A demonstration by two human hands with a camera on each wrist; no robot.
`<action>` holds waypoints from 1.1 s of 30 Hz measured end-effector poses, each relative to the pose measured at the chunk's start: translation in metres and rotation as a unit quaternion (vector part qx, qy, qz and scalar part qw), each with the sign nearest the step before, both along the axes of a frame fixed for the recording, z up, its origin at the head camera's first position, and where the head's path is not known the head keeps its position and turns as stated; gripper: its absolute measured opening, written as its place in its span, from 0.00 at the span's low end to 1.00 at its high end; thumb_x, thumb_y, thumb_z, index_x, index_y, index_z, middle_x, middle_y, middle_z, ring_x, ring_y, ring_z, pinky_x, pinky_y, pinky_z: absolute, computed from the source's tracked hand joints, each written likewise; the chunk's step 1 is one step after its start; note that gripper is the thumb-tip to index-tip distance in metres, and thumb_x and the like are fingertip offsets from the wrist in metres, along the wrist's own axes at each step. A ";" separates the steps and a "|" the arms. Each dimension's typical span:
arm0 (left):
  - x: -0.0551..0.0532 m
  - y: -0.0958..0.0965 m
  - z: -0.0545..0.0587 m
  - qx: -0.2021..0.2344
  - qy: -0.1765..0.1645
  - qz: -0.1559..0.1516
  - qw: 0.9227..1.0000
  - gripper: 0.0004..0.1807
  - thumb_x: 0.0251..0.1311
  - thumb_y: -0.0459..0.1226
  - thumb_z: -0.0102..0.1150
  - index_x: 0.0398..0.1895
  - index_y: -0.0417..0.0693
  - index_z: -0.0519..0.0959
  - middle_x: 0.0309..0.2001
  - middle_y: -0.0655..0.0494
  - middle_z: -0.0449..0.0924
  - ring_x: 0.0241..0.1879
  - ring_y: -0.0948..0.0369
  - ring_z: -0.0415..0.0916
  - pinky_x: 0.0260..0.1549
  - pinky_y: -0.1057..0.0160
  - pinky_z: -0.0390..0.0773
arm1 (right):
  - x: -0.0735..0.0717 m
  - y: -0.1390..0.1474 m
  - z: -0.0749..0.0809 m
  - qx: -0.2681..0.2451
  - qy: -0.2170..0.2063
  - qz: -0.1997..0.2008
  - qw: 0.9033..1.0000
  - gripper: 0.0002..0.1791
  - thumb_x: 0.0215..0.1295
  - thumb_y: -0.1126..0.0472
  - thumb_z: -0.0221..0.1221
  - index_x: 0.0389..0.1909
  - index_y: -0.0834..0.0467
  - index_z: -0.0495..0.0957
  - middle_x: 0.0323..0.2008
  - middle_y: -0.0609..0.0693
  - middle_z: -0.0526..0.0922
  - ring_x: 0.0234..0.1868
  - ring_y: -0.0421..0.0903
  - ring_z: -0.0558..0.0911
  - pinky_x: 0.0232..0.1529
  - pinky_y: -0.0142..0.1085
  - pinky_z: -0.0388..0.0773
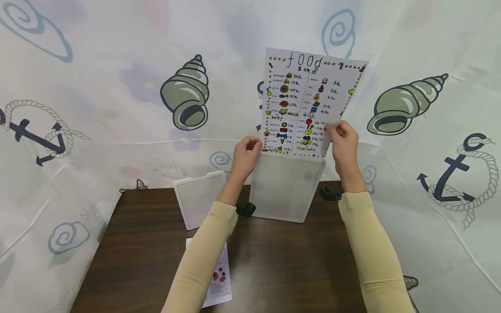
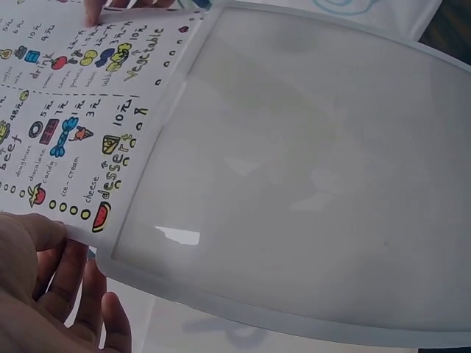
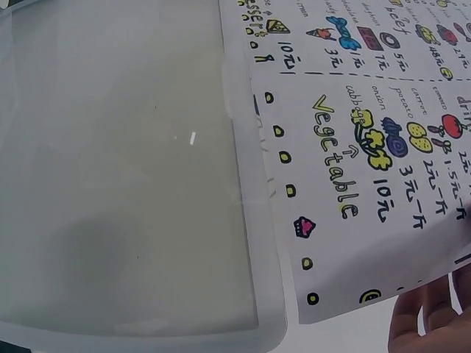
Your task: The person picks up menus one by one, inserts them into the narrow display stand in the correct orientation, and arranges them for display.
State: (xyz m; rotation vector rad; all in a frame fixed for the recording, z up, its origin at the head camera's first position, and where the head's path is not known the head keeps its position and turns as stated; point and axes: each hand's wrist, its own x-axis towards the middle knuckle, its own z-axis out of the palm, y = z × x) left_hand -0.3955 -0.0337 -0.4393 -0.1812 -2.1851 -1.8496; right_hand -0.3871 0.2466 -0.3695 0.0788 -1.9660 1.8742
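Observation:
Both hands hold a white paper menu point(image 1: 301, 104), headed "food" and covered with small coloured drawings and prices. The left hand point(image 1: 246, 154) pinches its lower left corner between thumb and fingers. On the right edge, the right hand point(image 1: 343, 141) grips the sheet with thumb and fingers. Directly below stands a larger white-rimmed translucent frame point(image 1: 287, 187), leaning upright at the back of the table. The menu's bottom edge lies along the frame's top rim, as the left wrist view shows at the rim point(image 2: 158, 140). In the right wrist view the sheet point(image 3: 353, 154) overlaps that rim.
A smaller white-rimmed frame point(image 1: 201, 195) leans upright left of the larger one. A printed leaflet point(image 1: 221, 278) with fruit pictures lies on the dark wooden table point(image 1: 289, 265), partly hidden by the left sleeve. Behind hangs a cloth point(image 1: 117, 108) patterned with shells and anchors.

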 end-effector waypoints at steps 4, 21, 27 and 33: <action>0.000 0.000 -0.003 0.006 0.005 0.005 1.000 0.12 0.78 0.41 0.61 0.54 0.42 0.84 0.49 0.47 0.85 0.49 0.57 0.77 0.46 0.64 0.75 | -0.002 -0.003 0.001 -0.004 -0.002 0.003 1.000 0.14 0.79 0.55 0.64 0.59 0.53 0.85 0.50 0.44 0.90 0.51 0.42 0.87 0.57 0.35 0.79; 0.000 -0.003 -0.003 -0.005 -0.016 0.013 1.000 0.12 0.79 0.42 0.61 0.54 0.44 0.84 0.50 0.48 0.85 0.50 0.56 0.77 0.46 0.63 0.74 | -0.002 -0.007 -0.001 0.019 -0.023 -0.010 0.999 0.15 0.80 0.53 0.62 0.60 0.53 0.84 0.50 0.45 0.89 0.52 0.43 0.85 0.58 0.38 0.77; 0.001 -0.003 -0.003 -0.002 -0.015 0.012 1.000 0.12 0.79 0.41 0.61 0.54 0.43 0.84 0.50 0.47 0.84 0.51 0.56 0.77 0.46 0.63 0.74 | -0.002 -0.007 -0.002 0.016 -0.022 -0.009 1.000 0.14 0.80 0.53 0.62 0.59 0.54 0.84 0.49 0.45 0.88 0.51 0.43 0.84 0.56 0.37 0.76; -0.001 -0.001 -0.006 -0.004 -0.016 0.010 1.000 0.12 0.79 0.41 0.61 0.54 0.43 0.84 0.50 0.47 0.84 0.51 0.56 0.77 0.46 0.63 0.74 | -0.002 -0.005 -0.006 0.011 -0.026 -0.011 1.000 0.15 0.80 0.54 0.62 0.59 0.55 0.84 0.49 0.45 0.88 0.51 0.43 0.83 0.56 0.38 0.75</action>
